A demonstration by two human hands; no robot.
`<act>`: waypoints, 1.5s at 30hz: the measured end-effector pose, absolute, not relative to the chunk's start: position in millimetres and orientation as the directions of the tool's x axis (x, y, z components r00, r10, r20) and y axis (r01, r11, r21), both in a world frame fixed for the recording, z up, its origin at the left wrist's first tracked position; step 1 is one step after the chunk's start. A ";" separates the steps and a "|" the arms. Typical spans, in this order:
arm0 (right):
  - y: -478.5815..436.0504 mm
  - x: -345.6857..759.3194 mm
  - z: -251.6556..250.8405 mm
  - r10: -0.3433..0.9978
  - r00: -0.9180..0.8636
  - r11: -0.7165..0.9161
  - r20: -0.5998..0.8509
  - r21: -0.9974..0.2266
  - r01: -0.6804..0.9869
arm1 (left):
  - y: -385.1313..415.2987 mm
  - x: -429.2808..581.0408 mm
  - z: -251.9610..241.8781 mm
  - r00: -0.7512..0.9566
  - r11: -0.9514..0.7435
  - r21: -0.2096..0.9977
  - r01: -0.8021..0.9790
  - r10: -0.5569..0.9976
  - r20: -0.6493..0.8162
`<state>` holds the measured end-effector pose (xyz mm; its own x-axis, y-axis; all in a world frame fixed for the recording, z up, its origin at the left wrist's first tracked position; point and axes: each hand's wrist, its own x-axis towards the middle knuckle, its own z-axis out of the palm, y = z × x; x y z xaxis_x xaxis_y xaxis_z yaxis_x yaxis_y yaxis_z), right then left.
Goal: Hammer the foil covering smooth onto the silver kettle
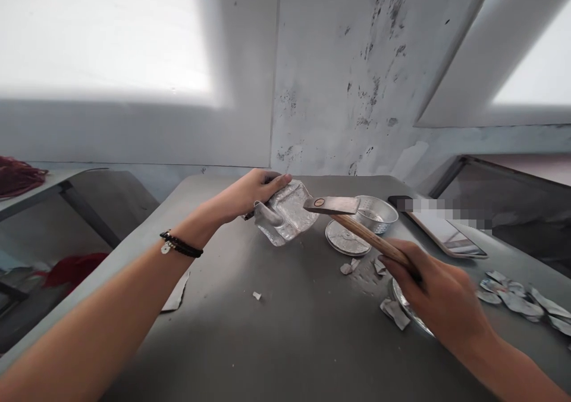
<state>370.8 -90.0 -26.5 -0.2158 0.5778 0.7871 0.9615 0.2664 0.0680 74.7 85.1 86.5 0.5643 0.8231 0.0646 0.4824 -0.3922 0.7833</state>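
My left hand (pixel 265 189) grips the far left edge of a crumpled, silvery sheet-metal piece (pixel 289 212), thumb on top and fingers hidden behind it. The piece is bent and dented, tilted up over the table. In my right hand (pixel 435 289) is a hammer (pixel 332 204), held by its wooden handle with the fingers wrapped round it. Its steel head is raised just right of the metal piece; whether the two touch I cannot tell. Behind the hammer lie a flat round metal disc (pixel 345 238) and a shallow perforated metal bowl (pixel 379 214).
A grey table (pixel 285 342) stands against a stained wall (pixel 330 93). A phone or tablet (pixel 446 229) lies at the right. Torn metal scraps (pixel 520 298) are scattered on the right, with another scrap (pixel 177 295) beside my left forearm. A round shiny rim (pixel 408 307) shows partly under my right hand.
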 end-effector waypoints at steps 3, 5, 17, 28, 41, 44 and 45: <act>-90.6 372.8 -29.1 0.614 -0.224 0.258 0.757 0.076 0.963 | 84.6 74.5 87.7 0.559 -0.387 0.784 0.486 0.827 0.063; -91.7 374.2 -31.1 0.642 -0.174 0.221 0.747 0.037 0.975 | 84.0 74.0 88.4 0.556 -0.374 0.788 0.488 0.830 0.050; -93.1 368.9 -24.0 0.663 -0.119 0.234 0.739 -0.053 0.971 | 86.9 72.8 86.2 0.574 -0.396 0.780 0.484 0.817 0.059; -92.0 371.0 -27.9 0.691 -0.131 0.240 0.711 -0.055 0.969 | 90.0 71.8 85.9 0.589 -0.432 0.761 0.484 0.804 0.082; -93.5 375.2 -17.7 0.687 0.077 0.138 0.723 -0.234 0.962 | 67.4 67.0 112.5 0.764 -0.660 0.540 0.523 0.644 0.048; -92.2 374.0 -15.9 0.697 0.083 0.142 0.712 -0.251 0.958 | 50.8 70.0 116.4 0.781 -0.654 0.541 0.529 0.624 -0.011; -92.0 373.8 -16.1 0.703 0.090 0.138 0.705 -0.259 0.956 | 44.6 71.5 116.8 0.788 -0.654 0.532 0.538 0.614 -0.042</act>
